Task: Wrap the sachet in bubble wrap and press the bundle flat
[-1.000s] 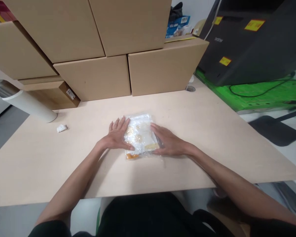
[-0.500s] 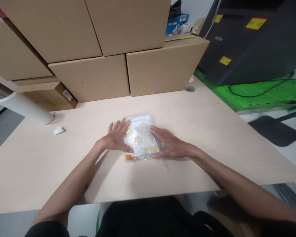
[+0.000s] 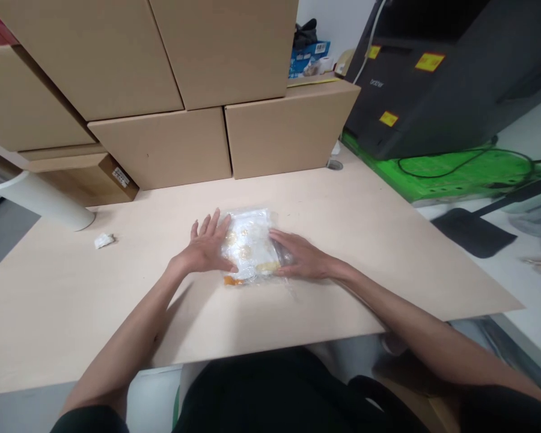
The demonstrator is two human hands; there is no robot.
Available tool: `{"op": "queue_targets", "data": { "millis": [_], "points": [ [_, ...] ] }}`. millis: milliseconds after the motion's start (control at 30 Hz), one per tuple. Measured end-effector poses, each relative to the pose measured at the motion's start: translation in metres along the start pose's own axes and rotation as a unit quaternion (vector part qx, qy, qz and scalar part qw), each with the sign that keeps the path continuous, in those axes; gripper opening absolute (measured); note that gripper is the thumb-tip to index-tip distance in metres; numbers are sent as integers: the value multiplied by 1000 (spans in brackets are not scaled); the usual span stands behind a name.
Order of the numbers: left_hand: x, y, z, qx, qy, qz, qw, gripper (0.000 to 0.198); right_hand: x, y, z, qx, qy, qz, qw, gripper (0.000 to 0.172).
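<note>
A flat packet in clear plastic wrap (image 3: 250, 245) lies on the light wooden table in front of me. White and yellow print shows through the crinkled film, and an orange patch peeks out at its near left corner. Spread along the packet's left edge, my left hand (image 3: 206, 248) rests with fingers apart and thumb toward the near side. On the opposite edge, my right hand (image 3: 302, 255) touches the film, thumb and fingers apart. Loose film sticks out beneath the right hand. What exactly is inside the wrap I cannot make out.
Stacked cardboard boxes (image 3: 162, 150) line the table's back edge. At the left stand a white tube (image 3: 49, 201) and a small crumpled white scrap (image 3: 104, 240). To the right are a dark printer (image 3: 415, 90) on a green surface (image 3: 433, 177) and a black flat paddle-shaped object (image 3: 473, 231).
The camera view has shifted slightly, so the whole scene sits a little further left. Both hands stay on the packet's sides, with hardly any movement against it.
</note>
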State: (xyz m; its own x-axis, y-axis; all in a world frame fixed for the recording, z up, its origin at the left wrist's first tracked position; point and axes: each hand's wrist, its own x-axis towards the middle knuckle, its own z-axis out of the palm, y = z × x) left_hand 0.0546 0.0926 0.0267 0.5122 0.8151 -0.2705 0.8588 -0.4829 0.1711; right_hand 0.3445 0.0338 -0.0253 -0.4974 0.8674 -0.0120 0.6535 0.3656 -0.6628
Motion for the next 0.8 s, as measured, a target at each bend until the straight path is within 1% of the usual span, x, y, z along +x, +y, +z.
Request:
{"op": "queue_targets", "data": {
  "millis": [33,67,133,200,233,300,333,400,467,533,600,633,667,733,767,800],
  "points": [
    [-4,0,3,-2,23,2,1000,133,-3,2,0,17,19,0,1000,96],
    [-8,0,7,-6,41,9,999,127,-6,4,0,38,45,2,998,88],
    [-14,-3,16,-18,57,32,998,114,-15,9,0,78,117,17,990,63],
    [-16,-8,24,-34,56,52,997,109,-24,11,3,89,172,30,981,38],
    [-16,-11,27,-41,55,59,996,109,-27,10,5,83,184,27,979,29],
    [-14,-14,31,-51,55,70,995,110,-31,4,13,60,180,2,982,17],
    [-12,-15,32,-54,54,74,994,111,-31,0,17,50,172,-15,984,17],
    [-9,-14,31,-54,43,76,995,110,-29,-10,27,33,158,-41,986,24],
    [-8,-11,28,-48,26,70,996,110,-25,-17,32,19,144,-45,988,27],
    [-8,-9,26,-41,15,63,997,111,-23,-21,30,17,127,-35,991,25],
    [-8,-7,24,-34,10,60,998,112,-24,-23,21,31,117,-17,992,17],
    [-9,-6,24,-32,10,60,998,112,-24,-24,16,47,127,-3,991,14],
    [-9,-5,24,-29,10,61,998,112,-25,-25,11,66,150,12,986,13],
    [-9,-4,23,-25,12,65,997,110,-24,-27,5,100,211,21,972,21],
    [-9,-3,23,-23,13,66,997,110,-23,-29,5,106,228,15,968,27],
    [-9,-2,22,-20,12,65,998,110,-21,-31,6,100,227,4,969,32]
  ]
}}
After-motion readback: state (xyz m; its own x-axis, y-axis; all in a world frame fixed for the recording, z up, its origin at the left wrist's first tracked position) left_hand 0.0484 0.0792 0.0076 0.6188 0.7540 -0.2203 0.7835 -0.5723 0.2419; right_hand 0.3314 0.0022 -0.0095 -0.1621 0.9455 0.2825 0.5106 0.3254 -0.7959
